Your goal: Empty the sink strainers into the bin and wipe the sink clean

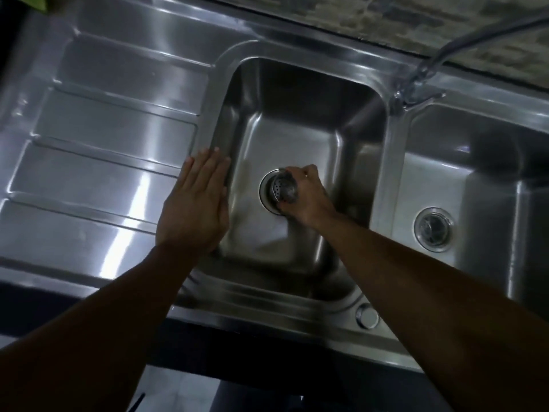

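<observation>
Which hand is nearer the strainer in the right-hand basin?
Right. The right hand grips the other strainer over the middle basin's drain, one basin away from the right-basin strainer. The left hand lies flat on that basin's far left rim.

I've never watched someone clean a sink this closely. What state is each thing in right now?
Left hand: open, flat on the basin's rim.
Right hand: closed on the left strainer.
Left strainer: tilted, lifted at its drain.
Right strainer: seated in its drain.
Tap: no water seen running.
Left basin: holds no dishes.
</observation>
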